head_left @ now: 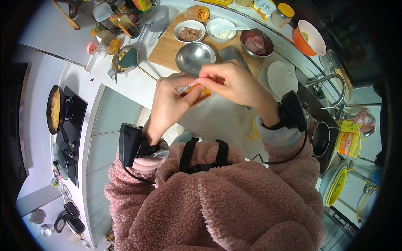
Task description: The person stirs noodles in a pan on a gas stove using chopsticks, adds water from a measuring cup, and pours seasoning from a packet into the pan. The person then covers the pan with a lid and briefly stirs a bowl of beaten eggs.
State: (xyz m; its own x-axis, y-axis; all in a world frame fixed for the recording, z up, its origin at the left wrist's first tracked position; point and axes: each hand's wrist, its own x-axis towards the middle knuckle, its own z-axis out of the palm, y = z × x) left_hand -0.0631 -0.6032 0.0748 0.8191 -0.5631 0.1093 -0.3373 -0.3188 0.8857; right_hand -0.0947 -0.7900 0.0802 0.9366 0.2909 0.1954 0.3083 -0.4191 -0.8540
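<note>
Both hands meet over the near edge of the white counter, at a small orange packet (204, 97) with a clear, crinkled edge. My left hand (171, 95) is closed on the packet's left side, thumb across its front. With pinched fingertips, my right hand (234, 83) grips the packet's upper edge. Whether the packet is open I cannot tell, as the fingers cover part of it. Just beyond the hands, a shiny metal bowl (195, 60) stands on a wooden cutting board (161, 54). A cleaver (233, 54) lies to the bowl's right, partly behind my right hand.
Behind the metal bowl stand a bowl of meat pieces (189, 32), a bowl of white powder with a spoon (222, 30) and a cut pumpkin (198, 14). Raw meat (256, 45) fills a steel bowl. A frying pan (55, 109) sits on the left stove; a faucet (335, 79) is right.
</note>
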